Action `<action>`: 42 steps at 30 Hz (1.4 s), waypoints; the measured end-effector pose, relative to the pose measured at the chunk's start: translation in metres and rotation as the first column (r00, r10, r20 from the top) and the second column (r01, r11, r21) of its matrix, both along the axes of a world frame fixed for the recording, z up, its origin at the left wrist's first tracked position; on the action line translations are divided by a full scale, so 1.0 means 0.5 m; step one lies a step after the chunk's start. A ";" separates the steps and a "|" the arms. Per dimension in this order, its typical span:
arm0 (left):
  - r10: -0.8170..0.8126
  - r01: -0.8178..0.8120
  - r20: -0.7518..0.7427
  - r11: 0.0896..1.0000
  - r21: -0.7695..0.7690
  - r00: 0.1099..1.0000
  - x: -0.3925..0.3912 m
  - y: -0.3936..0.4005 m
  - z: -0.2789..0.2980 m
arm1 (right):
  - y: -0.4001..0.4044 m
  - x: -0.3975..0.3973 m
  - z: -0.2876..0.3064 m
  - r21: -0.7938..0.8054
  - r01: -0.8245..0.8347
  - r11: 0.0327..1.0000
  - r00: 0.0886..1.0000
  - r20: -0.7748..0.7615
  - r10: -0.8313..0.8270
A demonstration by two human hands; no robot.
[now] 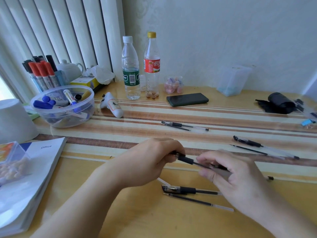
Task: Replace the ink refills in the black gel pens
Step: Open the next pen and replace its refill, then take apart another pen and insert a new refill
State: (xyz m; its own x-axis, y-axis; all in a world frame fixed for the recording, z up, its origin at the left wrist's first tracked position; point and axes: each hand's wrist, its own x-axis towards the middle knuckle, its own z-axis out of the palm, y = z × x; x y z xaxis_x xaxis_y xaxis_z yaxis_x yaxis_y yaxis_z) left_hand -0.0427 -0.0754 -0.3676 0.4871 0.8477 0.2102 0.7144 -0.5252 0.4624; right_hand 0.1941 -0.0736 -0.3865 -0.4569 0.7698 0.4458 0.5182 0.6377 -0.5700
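Note:
I hold one black gel pen [186, 160] level above the table, between both hands. My left hand [151, 162] grips its front part with the black rubber grip. My right hand [235, 176] pinches the clear barrel end; the join is blurred. Just below lies another gel pen [188, 189] with a loose refill [199, 201] beside it. A third pen and refill pair [183, 125] lies farther back, in the middle. A fourth pair [264, 147] lies to the right. A small black cap [270, 178] peeks out past my right hand.
At the left stand a clear bowl of markers [63, 105], a marker holder [42, 73], a white upturned bowl [13, 119] and an "Office" book [34, 172]. At the back are two bottles [130, 69], a phone [187, 99], a clear box [232, 80] and a black roll [279, 103].

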 end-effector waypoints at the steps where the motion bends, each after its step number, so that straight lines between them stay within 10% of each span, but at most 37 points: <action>1: 0.036 -0.036 -0.002 0.999 -0.023 0.999 -0.013 0.005 0.003 | 0.003 0.006 0.003 0.021 0.008 1.000 1.000 0.010 -0.008; 8: 0.271 -0.287 -0.111 0.942 -0.175 0.956 -0.136 0.027 0.005 | 0.056 0.090 0.028 0.027 0.344 0.939 0.928 -0.160 -0.336; 20: 0.088 -0.175 -0.248 0.918 -0.357 0.965 -0.126 0.014 0.002 | 0.073 0.139 0.026 -0.174 0.329 0.928 0.878 0.417 -0.234; 37: 0.247 -0.275 -0.216 0.955 -0.110 0.945 -0.114 0.031 -0.016 | 0.068 0.122 0.017 -0.166 0.298 0.940 0.863 0.467 -0.191; 42: 0.282 -0.222 -0.174 0.927 0.301 0.943 -0.035 0.017 -0.014 | 0.054 0.103 0.024 -0.080 0.293 0.953 0.894 0.375 -0.244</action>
